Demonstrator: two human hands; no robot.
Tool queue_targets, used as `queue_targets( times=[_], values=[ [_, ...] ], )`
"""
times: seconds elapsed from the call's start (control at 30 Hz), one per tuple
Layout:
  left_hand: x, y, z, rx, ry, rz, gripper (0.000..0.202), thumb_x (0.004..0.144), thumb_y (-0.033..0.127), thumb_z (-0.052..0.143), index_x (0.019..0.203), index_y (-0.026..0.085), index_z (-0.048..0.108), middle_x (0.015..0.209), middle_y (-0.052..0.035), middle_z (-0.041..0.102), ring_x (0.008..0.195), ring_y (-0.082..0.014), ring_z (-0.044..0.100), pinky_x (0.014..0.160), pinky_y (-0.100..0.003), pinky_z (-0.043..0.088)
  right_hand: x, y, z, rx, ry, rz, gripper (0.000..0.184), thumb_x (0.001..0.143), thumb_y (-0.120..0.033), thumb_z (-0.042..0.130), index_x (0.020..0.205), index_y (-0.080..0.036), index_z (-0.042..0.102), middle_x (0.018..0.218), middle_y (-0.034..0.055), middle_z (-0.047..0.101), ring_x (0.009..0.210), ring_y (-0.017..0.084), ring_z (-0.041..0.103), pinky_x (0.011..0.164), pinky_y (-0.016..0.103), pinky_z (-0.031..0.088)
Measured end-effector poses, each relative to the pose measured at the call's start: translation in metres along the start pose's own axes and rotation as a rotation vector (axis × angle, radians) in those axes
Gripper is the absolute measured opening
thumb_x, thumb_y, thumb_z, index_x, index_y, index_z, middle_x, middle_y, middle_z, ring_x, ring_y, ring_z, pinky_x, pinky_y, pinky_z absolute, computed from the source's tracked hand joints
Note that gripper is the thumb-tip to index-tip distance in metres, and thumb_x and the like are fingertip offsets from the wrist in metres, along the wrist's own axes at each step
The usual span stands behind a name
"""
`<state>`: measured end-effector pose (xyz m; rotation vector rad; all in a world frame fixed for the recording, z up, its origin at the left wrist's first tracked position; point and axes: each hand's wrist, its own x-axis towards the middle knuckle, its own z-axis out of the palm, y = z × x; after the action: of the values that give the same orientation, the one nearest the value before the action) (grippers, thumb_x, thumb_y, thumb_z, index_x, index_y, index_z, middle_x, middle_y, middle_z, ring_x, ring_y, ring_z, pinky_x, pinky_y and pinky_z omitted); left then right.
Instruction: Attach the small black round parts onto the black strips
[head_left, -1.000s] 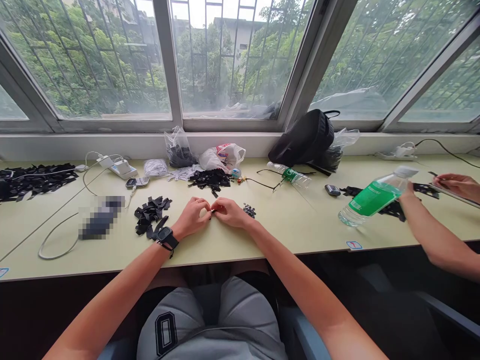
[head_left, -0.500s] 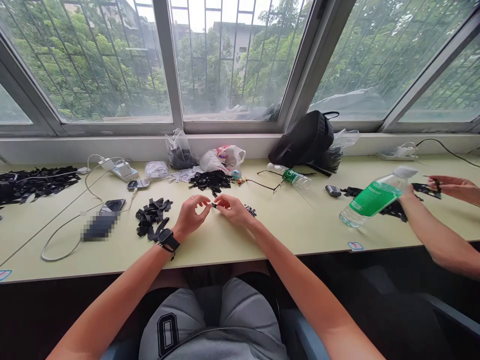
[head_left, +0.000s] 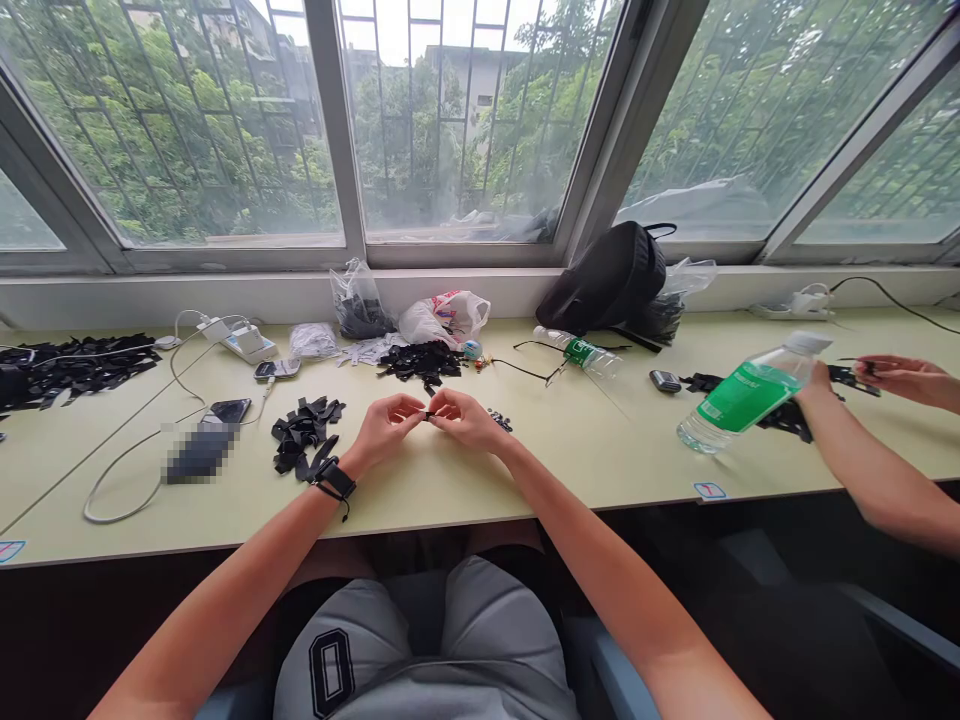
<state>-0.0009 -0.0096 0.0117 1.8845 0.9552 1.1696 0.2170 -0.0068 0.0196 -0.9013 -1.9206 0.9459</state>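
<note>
A small black strip piece [head_left: 428, 416] sits between the fingertips of both hands, just above the table; its details are too small to make out. My left hand [head_left: 385, 428] pinches its left end, and my right hand [head_left: 466, 420] pinches the right end. Left of my left wrist lies a loose pile of black fabric-like strips [head_left: 306, 432]. A further heap of black strips [head_left: 421, 362] is beyond my fingers. Partly hidden behind my right hand, several tiny shiny parts [head_left: 501, 421] are scattered on the tabletop.
Phones [head_left: 231, 411] and white cables lie to the left, near a power strip [head_left: 247, 342]. Eyeglasses [head_left: 551, 376], a lying bottle [head_left: 581, 350] and a black bag [head_left: 611, 280] are farther back. To the right stand a tilted water bottle [head_left: 746, 395] and a co-worker's hands [head_left: 911, 378].
My left thumb and fingers have closed in from the left and now meet the black piece at my right fingertips. The right hand has hardly moved.
</note>
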Motion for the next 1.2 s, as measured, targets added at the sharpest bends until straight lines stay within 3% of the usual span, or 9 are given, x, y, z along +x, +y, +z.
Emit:
queue_targets(
  times=[0.17, 0.3, 0.37, 0.53, 0.6, 0.83, 0.97, 1.03, 1.2],
  values=[
    [0.001, -0.002, 0.0, 0.102, 0.038, -0.016, 0.026, 0.09, 0.046, 0.073, 0.098, 0.021, 0.076, 0.092, -0.0059, 0.079, 0.079, -0.0211, 0.074, 0.068, -0.032, 0.059, -0.001, 0.001, -0.004, -0.03, 0.012, 0.019, 0.013, 0.083, -0.02, 0.061, 0.093, -0.019, 0.069, 0.089, 0.0021, 0.07, 0.078, 0.016, 0.062, 0.071, 0.027, 0.05],
    [0.001, -0.003, -0.002, 0.156, 0.11, -0.037, 0.024, 0.091, 0.044, 0.069, 0.096, 0.021, 0.075, 0.093, -0.005, 0.078, 0.078, -0.0199, 0.072, 0.066, -0.031, 0.056, -0.003, -0.002, -0.009, -0.036, -0.166, 0.094, 0.016, 0.082, -0.019, 0.057, 0.082, -0.018, 0.073, 0.074, 0.0001, 0.066, 0.065, 0.014, 0.057, 0.063, 0.026, 0.046],
    [0.002, -0.002, -0.003, 0.161, 0.177, -0.045, 0.024, 0.093, 0.044, 0.067, 0.097, 0.021, 0.073, 0.094, -0.0049, 0.078, 0.079, -0.0197, 0.071, 0.067, -0.031, 0.055, -0.003, -0.003, -0.01, -0.032, -0.141, 0.087, 0.017, 0.084, -0.021, 0.057, 0.079, -0.017, 0.073, 0.072, 0.0006, 0.065, 0.066, 0.014, 0.058, 0.063, 0.027, 0.047],
    [0.002, 0.0, -0.006, 0.207, 0.298, -0.031, 0.023, 0.095, 0.042, 0.063, 0.101, 0.021, 0.071, 0.094, -0.0045, 0.076, 0.078, -0.0186, 0.069, 0.065, -0.029, 0.052, -0.001, 0.004, -0.008, -0.104, 0.239, -0.006, 0.033, 0.089, -0.03, 0.065, 0.12, -0.025, 0.07, 0.137, 0.0106, 0.059, 0.11, 0.023, 0.065, 0.086, 0.035, 0.058],
    [0.001, 0.0, -0.004, 0.237, 0.27, -0.019, 0.021, 0.094, 0.039, 0.064, 0.102, 0.021, 0.07, 0.094, -0.0045, 0.076, 0.076, -0.018, 0.068, 0.065, -0.029, 0.051, -0.001, 0.007, -0.008, -0.186, 0.231, -0.016, 0.034, 0.09, -0.033, 0.067, 0.123, -0.026, 0.069, 0.143, 0.0116, 0.054, 0.116, 0.024, 0.063, 0.089, 0.038, 0.058],
    [-0.006, 0.011, -0.004, 0.379, 0.051, 0.04, 0.016, 0.093, 0.034, 0.063, 0.099, 0.022, 0.072, 0.088, -0.0038, 0.075, 0.075, -0.0183, 0.067, 0.066, -0.029, 0.049, 0.001, 0.011, -0.012, -0.357, 0.252, -0.098, 0.016, 0.093, -0.025, 0.064, 0.107, -0.023, 0.07, 0.111, 0.0085, 0.066, 0.1, 0.023, 0.063, 0.084, 0.037, 0.054],
    [-0.004, 0.042, -0.042, 0.429, -0.182, 0.006, 0.023, 0.093, 0.04, 0.064, 0.101, 0.022, 0.075, 0.084, -0.0039, 0.075, 0.069, -0.0175, 0.067, 0.065, -0.028, 0.048, 0.001, 0.013, -0.012, -0.395, 0.245, -0.118, 0.01, 0.093, -0.023, 0.064, 0.1, -0.023, 0.07, 0.104, 0.0068, 0.067, 0.096, 0.023, 0.063, 0.083, 0.037, 0.052],
    [-0.004, 0.056, -0.074, 0.544, -0.16, -0.008, 0.027, 0.091, 0.045, 0.064, 0.101, 0.022, 0.076, 0.087, -0.0048, 0.076, 0.069, -0.018, 0.066, 0.063, -0.027, 0.046, 0.001, 0.015, -0.012, -0.401, 0.241, -0.13, 0.008, 0.093, -0.022, 0.064, 0.098, -0.022, 0.07, 0.102, 0.0065, 0.066, 0.095, 0.023, 0.063, 0.083, 0.036, 0.051],
    [-0.025, 0.06, -0.145, 0.913, -0.226, -0.33, 0.035, 0.08, 0.057, 0.071, 0.07, 0.022, 0.072, 0.073, -0.0056, 0.073, 0.062, -0.0207, 0.063, 0.053, -0.028, 0.034, 0.001, 0.015, -0.013, -0.419, 0.242, -0.127, 0.007, 0.092, -0.02, 0.063, 0.089, -0.022, 0.069, 0.098, 0.0058, 0.067, 0.093, 0.022, 0.062, 0.086, 0.037, 0.048]
  ],
)
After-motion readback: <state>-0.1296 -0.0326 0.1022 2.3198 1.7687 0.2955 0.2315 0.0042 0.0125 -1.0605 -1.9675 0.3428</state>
